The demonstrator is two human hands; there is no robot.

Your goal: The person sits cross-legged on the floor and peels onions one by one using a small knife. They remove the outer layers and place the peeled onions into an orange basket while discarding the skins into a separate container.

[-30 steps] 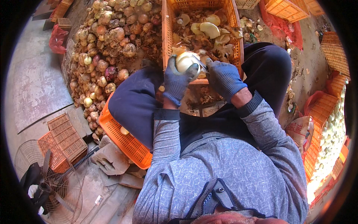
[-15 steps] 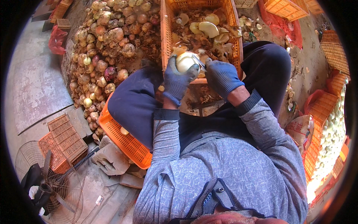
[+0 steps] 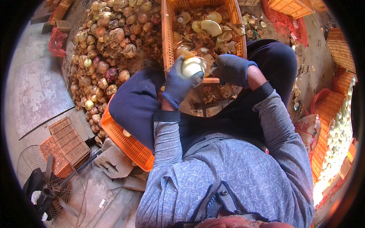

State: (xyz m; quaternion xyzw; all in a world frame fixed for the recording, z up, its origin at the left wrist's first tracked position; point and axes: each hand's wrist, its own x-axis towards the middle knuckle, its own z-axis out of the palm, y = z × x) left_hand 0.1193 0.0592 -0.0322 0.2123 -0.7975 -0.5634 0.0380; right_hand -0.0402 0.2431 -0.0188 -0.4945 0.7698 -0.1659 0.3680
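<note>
From here I see a white onion point(image 3: 192, 67), too round to tell its long side or which way it points. It sits at 1 o'clock from the left hand point(image 3: 180, 79), squeezed by thumb and fingers. At 3 o'clock, the right hand point(image 3: 232, 70) is curled; I can't tell what it pinches. The crate point(image 3: 167, 36) is at 12.

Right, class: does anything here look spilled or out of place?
Yes. Pale scraps lie strewn on the floor right of the orange crate, though others lie inside it. A purple onion also stands out in the mostly brown pile.
</note>
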